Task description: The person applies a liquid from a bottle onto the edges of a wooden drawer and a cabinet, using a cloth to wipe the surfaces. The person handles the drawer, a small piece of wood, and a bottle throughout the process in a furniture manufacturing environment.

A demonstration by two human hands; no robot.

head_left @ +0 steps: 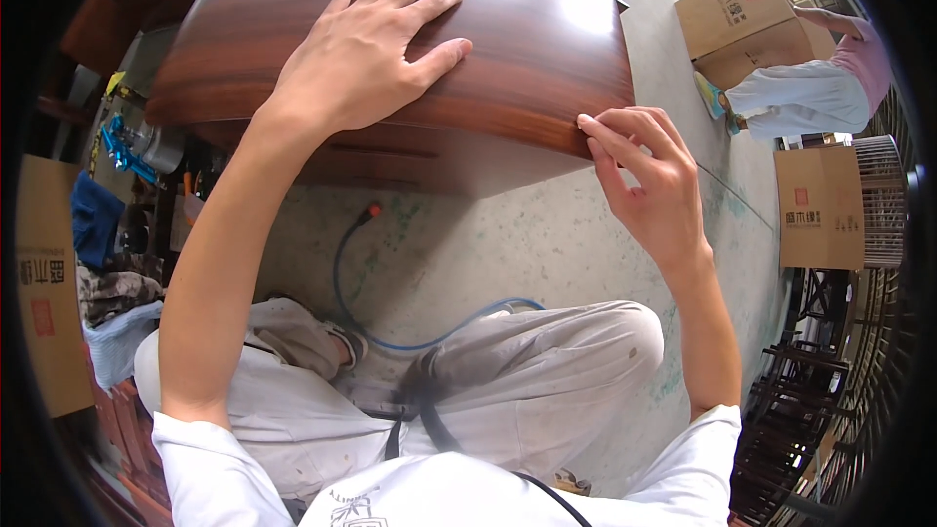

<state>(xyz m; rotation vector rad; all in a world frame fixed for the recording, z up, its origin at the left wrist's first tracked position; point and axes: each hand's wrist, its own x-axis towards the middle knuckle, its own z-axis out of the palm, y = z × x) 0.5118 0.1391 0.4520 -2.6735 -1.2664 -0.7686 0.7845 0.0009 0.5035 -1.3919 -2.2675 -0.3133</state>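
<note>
Shows lacquered wooden furniture top, red-brown, glossy, spread beneath left hand, ending in a corner at right hand's fingertips. Bears left hand directly, palm down, fingers spread. Also shows concrete floor, grey, green-stained, below and between both hands. Carries blue hose, curving below left hand, red-tipped end fitting nearest it. Takes co-worker's shoes too, well beyond right hand.

Before you stands a cabinet; your left hand lies on its top, your right hand at its near right corner. A hose lies on the floor between cabinet and legs. Left is a box; right, a person beside another box.
</note>
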